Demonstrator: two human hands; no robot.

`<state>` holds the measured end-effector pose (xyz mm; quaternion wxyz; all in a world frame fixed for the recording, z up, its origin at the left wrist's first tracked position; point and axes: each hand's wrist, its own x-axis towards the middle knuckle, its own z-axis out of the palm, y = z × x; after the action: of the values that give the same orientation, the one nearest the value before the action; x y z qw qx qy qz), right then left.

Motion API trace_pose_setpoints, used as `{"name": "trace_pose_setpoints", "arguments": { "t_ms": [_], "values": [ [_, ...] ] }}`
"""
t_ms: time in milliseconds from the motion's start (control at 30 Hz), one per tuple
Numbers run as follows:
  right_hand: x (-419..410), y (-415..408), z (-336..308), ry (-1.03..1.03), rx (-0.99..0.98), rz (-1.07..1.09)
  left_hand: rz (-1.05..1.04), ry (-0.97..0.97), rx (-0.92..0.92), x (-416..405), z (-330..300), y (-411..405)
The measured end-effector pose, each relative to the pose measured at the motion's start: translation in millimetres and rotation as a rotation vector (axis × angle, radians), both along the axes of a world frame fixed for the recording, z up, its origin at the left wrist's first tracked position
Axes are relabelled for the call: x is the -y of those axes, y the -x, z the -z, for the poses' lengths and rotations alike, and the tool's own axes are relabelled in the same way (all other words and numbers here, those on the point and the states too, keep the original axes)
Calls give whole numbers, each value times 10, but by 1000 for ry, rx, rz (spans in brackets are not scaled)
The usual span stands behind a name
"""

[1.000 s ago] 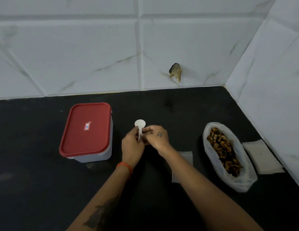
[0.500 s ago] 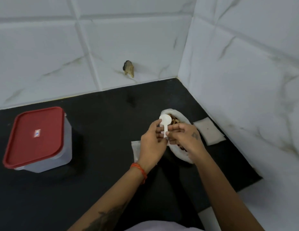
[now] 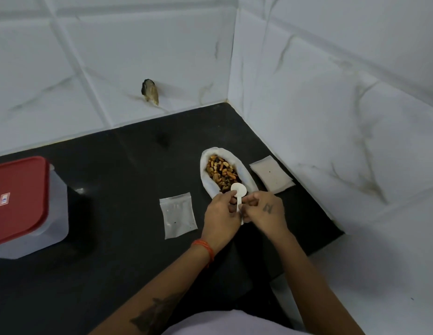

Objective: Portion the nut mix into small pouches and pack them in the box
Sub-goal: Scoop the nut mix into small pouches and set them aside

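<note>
In the corner where two white marble-veined tiled walls [image 3: 331, 97] met, a black counter [image 3: 119, 180] carried an open bag of nut mix [image 3: 220, 172], one empty pouch [image 3: 178, 215] to its left and a stack of pouches [image 3: 272, 176] to its right. The red-lidded box [image 3: 19, 204] stood closed, well apart. Both hands, left hand [image 3: 221, 215] and right hand [image 3: 266, 211], pinched a white spoon [image 3: 239, 193] over the bag's near end.

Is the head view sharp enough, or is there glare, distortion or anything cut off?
Head view: sharp around the spoon and nuts; one small glint on the counter; wide-angle lens tilts the wall tiles; the box is cropped at the left edge.
</note>
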<state>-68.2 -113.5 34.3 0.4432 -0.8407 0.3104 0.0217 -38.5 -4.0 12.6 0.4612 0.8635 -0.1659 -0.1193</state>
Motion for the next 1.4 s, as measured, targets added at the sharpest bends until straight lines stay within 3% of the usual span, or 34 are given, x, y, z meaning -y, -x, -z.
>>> {"name": "trace_pose_setpoints", "arguments": {
  "t_ms": [167,267,367,467,567,667,933,1133,1333,1400],
  "values": [
    [21,-13,-89,226,-47,-76,-29,45,49,-63,-23,-19],
    [-13,-45,-223,377,62,-138,-80,64,136,-168,-61,-54],
    [-138,-169,-278,321,227,-210,-192,62,260,-327,-80,-79],
    [-355,-341,-203,224,353,-299,-323,-69,371,-510,1,-91],
    [-614,-492,-27,181,424,-379,-462,-189,310,-643,134,-86],
    [-827,-630,182,258,433,-482,-443,-295,143,-717,257,-80],
    [-989,-764,328,600,185,-633,-310,-454,50,-852,475,-58],
    [-877,-789,-51,400,77,-599,-321,-243,151,-962,251,-148],
    [-628,-632,-353,-242,134,-433,-113,-88,287,-1067,-49,-373],
    [-570,-587,-399,-306,130,-451,-52,-43,264,-1081,-112,-410]
  ]
}}
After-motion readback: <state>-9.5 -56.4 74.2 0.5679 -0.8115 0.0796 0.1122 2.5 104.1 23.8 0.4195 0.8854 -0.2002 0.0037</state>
